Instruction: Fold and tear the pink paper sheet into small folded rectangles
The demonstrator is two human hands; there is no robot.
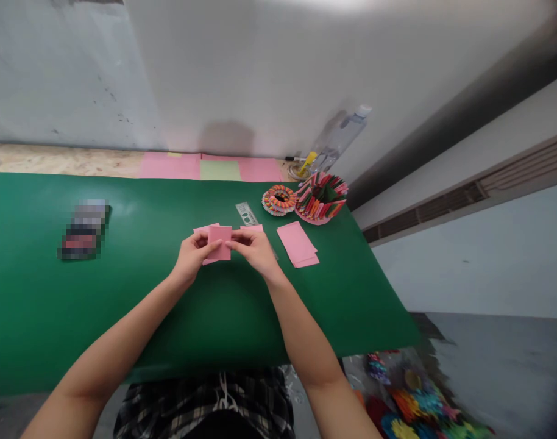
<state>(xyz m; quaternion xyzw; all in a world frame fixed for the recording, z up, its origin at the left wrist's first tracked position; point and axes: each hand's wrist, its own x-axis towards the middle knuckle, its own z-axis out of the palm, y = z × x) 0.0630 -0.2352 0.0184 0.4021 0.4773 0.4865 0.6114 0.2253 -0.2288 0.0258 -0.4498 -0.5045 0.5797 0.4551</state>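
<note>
A small pink paper (221,244) is held up between my two hands over the green table. My left hand (192,253) pinches its left side, thumb on the face towards me. On the right side, my right hand (255,249) grips the same paper between thumb and fingers. Behind and below the left fingers, more pink paper shows in part. Another pink piece (251,228) lies just behind my right hand, partly hidden by it. To the right is a small stack of pink paper rectangles (297,244). A clear stencil ruler (246,214) lies beyond my hands, partly covered.
Folded-paper rings (279,200) and a round holder of folded paper pieces (322,198) stand at the back right, before a leaning clear bottle (342,139). A blurred-out flat object (84,228) lies left. Pink sheets (169,166) line the wall. Colourful items (420,399) are on the floor.
</note>
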